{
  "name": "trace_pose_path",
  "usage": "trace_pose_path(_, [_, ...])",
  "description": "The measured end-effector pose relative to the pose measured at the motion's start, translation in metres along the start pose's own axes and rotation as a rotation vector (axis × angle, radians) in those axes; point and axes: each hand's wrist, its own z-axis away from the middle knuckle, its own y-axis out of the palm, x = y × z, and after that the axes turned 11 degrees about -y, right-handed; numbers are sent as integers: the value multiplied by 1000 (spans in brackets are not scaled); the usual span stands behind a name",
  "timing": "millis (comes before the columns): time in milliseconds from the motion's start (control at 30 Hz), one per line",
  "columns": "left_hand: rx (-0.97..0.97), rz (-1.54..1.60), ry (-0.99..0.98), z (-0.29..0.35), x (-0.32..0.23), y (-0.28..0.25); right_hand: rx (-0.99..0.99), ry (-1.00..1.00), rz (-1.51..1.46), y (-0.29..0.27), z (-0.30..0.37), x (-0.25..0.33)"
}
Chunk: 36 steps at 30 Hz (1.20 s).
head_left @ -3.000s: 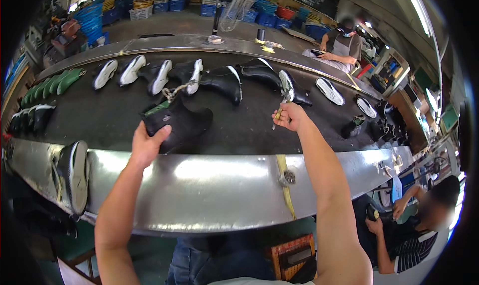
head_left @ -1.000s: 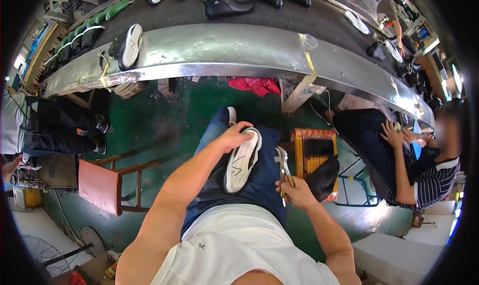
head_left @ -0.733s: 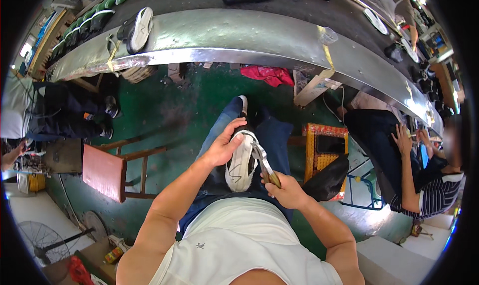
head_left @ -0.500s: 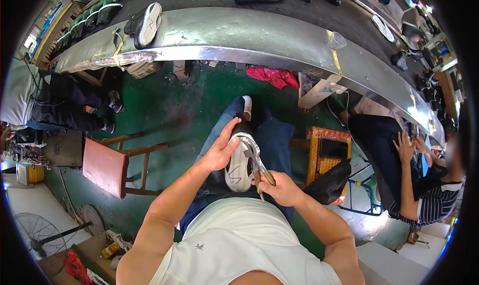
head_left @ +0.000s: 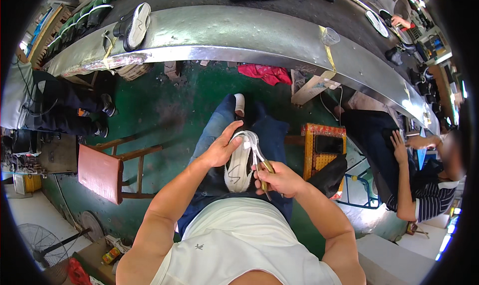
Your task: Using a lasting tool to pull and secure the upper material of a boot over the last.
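The metal-edged workbench (head_left: 214,35) is stretching right across the far side, with a pink-seated wooden stool (head_left: 101,174) standing off to the left on the green floor (head_left: 144,95). And here, over the lap, the white-soled shoe (head_left: 237,175) is lying between the hands, sole up, its long axis running almost straight out from the body toward the bench. Slanting in from the right, the pincers (head_left: 258,154) are overlapping the sole's far right edge; whether the jaws are biting, we cannot tell. The left hand (head_left: 222,151) is the nearer one, gripping the shoe's far left side, thumb lying over the sole. The right hand (head_left: 280,179) is sitting lower, just right of the shoe, its fingers wrapping the pincers' handles, which are standing slightly apart.
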Motion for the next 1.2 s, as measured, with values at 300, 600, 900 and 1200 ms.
trace_pose_path(300, [-18, 128, -24, -23, 28, 0, -313, -436, 817, -11, -28, -60])
trace_pose_path(600, [39, 341, -362, -38, 5, 10, -123, -174, 910, -11, 1, -11])
trace_pose_path(900, [117, 216, -270, -42, 0, 2, -391, -473, 581, -2, -4, 4])
trace_pose_path(1200, [-141, -31, -473, 28, 11, 31, -545, -287, 592, -11, -23, -56])
